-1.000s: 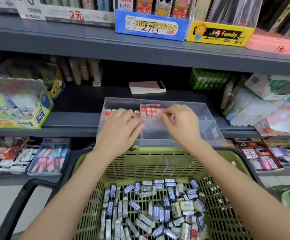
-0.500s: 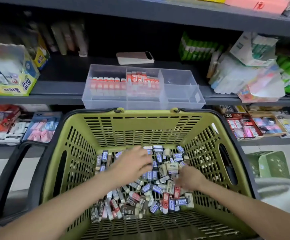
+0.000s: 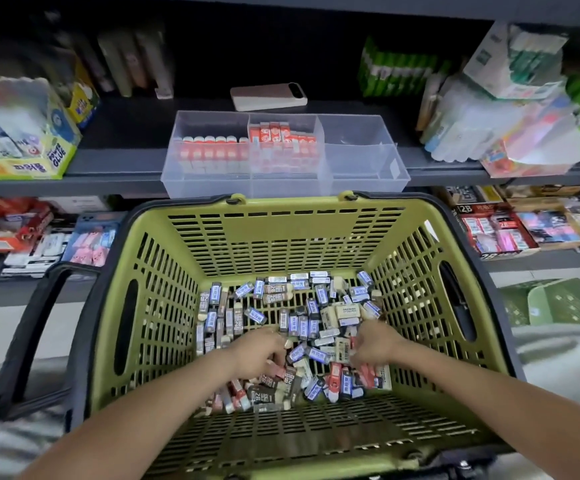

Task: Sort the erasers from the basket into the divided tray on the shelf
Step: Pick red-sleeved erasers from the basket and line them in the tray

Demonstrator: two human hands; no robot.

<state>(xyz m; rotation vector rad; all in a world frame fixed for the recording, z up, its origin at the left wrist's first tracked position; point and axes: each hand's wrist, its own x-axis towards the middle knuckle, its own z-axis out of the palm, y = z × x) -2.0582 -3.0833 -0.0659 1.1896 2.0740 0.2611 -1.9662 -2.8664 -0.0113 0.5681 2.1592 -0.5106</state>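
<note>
Erasers point(image 3: 295, 327): small rectangular blocks in paper sleeves, either blue-white, brown marked 2B, red, or plain cream. Several dozen lie loose on the floor of one green basket point(image 3: 281, 244). Two compartments of one clear divided tray point(image 3: 361, 181) on the shelf point(image 3: 115, 133) hold red-sleeved rows. Left hand point(image 3: 255, 351) and right hand point(image 3: 375, 344) reach into the pile with fingers curled. Whether either grip pinches an eraser cannot be told.

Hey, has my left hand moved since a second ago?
Yes. The left hand has come away from the divided tray, down into the basket among the erasers.
</note>
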